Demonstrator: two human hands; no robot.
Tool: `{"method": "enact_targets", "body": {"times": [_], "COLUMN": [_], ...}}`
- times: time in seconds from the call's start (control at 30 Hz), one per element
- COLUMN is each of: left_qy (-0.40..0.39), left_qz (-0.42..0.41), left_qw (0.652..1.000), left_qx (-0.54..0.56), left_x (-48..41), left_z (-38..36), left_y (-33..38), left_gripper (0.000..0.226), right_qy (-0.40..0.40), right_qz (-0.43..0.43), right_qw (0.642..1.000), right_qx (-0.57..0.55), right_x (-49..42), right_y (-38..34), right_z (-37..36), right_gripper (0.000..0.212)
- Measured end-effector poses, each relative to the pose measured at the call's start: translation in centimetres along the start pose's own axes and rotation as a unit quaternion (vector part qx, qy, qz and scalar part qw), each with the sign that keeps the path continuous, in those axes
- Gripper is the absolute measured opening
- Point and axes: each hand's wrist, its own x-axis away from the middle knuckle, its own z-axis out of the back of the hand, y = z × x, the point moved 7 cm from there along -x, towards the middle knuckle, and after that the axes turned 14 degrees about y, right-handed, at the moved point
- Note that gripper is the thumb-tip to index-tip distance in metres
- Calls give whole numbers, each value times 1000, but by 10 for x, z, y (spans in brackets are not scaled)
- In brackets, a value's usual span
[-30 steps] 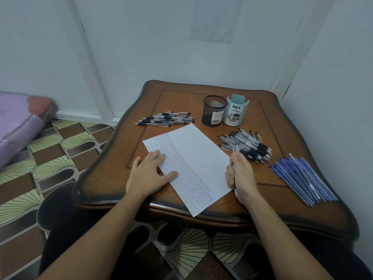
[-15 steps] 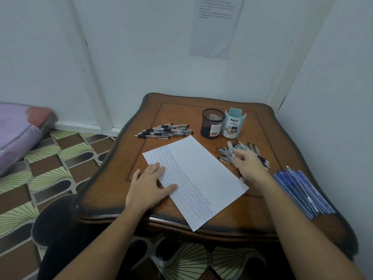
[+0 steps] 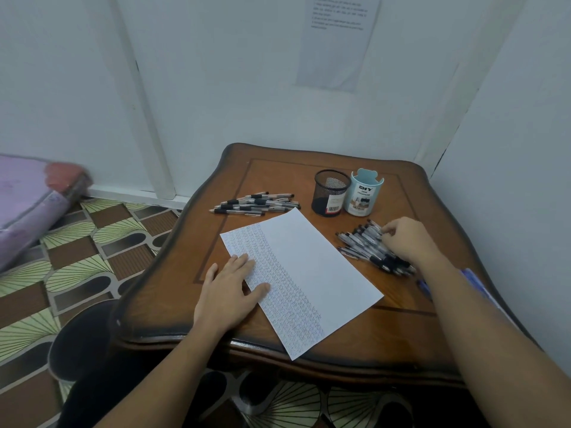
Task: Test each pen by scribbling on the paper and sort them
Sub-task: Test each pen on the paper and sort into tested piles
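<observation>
left hand [image 3: 230, 291]: open, palm down, fingers straight and spread, lying flat on the near left part of the paper, thumb out along the sheet.

right hand [image 3: 408, 239]: reached forward, set on top of the right-side pen pile, fingers curled down into the pens; whether it pinches one cannot be told.

paper [image 3: 312, 273]: one white sheet, lying askew between the two hands, its left strip filled with rows of small scribbles, the rest blank; the near corner juts over the table's front edge.

black-grip pens, pile [image 3: 369, 247]: under and just left of the right hand, lying loosely fanned.

black-grip pens, second group [image 3: 256, 203]: beyond the left hand, past the far left corner of the paper, lying roughly parallel.

blue pens [image 3: 424, 288]: beside the right forearm, mostly hidden by it.

black mesh pen cup [image 3: 330, 193]: upright, beyond the right hand and to its left.

light blue desk organizer [image 3: 366, 193]: upright, touching the mesh cup's right side, lettered "diy desk organizer".

wooden table [image 3: 278, 174]: carries all of the above.

printed sheet [image 3: 338, 41]: on the wall, far beyond the right hand.
</observation>
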Motion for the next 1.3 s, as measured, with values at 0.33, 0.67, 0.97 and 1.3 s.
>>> {"method": "enact_targets", "body": {"times": [0.33,0.67,0.97,1.3], "left_qy": [-24,-18,-16,-28], "left_qz": [-4,-9,-11,2], "left_qw": [999,1000,1000,999], "left_qx": [-32,-19,-14,-16], "left_x": [-1,-3,-3,-4], "left_z": [-7,-5,-2,-3], "left_y": [-2,-3,-3,-3], "left_gripper": [98,85,83,84], "right_qy": [-40,-13,-36,-63], "right_qz": [117,178,160,-155], "right_qw": [984,982,981,746], "right_qx": [-127,-63,-103,-645], "right_x": [-16,-32,-37,-13], "right_y": [-110,-192,-185,-142], "right_z": [-61,-136,-138,-70], "right_gripper": [24,27,15,6]}}
